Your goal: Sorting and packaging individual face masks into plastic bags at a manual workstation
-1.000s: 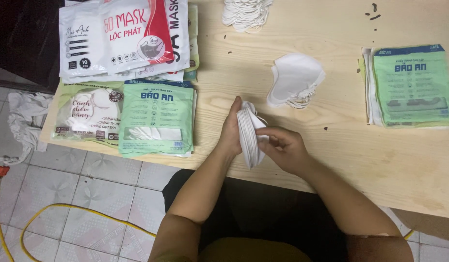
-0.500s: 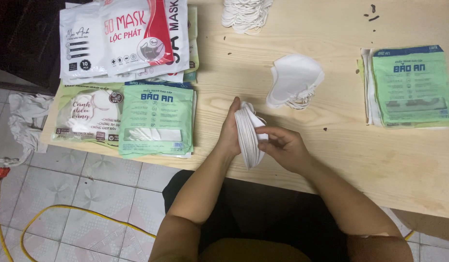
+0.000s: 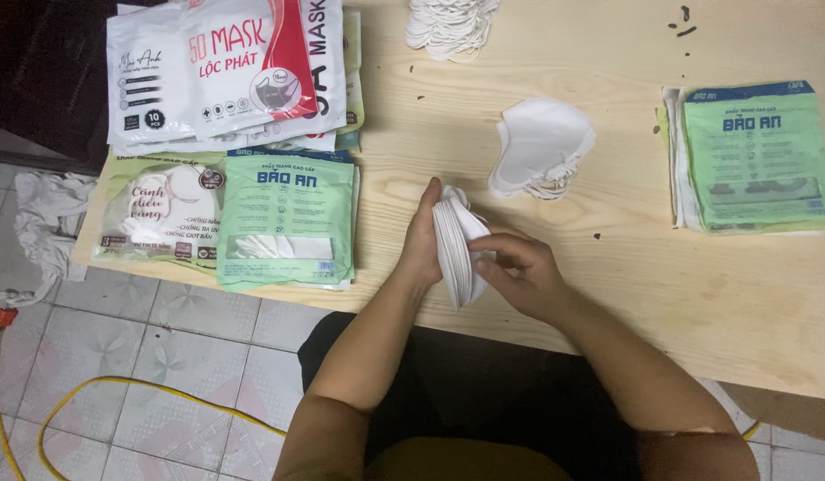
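Two bare hands meet over the near edge of the pale wooden table [image 3: 662,294], closed from either side on a thick stack of white fabric face masks [image 3: 457,249]. This stack stands on edge, so its many thin layers show as close-set curved lines, rounded at the top and tapering toward the bottom. The left hand [image 3: 421,240] is pressed flat against the stack's left face, fingers pointing up toward the far side of the table. The right hand [image 3: 518,272] clamps the other face, its fingers curled onto the edge of the layers near the middle. The stack is held just above the tabletop, near the person's body.

Just beyond the hands, a loose pile of white folded masks [image 3: 539,147] lies on the table, its ear loops spilling out at the lower edge. At the far edge, partly cut off by the frame, sits a bundle of white looped masks [image 3: 450,25]. To the left of the hands lies a green and white flat plastic mask packet [image 3: 286,218], and beside it a pale packet with a round picture [image 3: 159,212]. Behind those, large white and red mask bags [image 3: 225,67] overlap one another. On the right side rests a small stack of green flat packets [image 3: 758,156]. Below the table, a yellow cable [image 3: 118,387] curls across the grey tiled floor [image 3: 163,338], and a crumpled white cloth [image 3: 43,223] lies on the floor by the table's left end.
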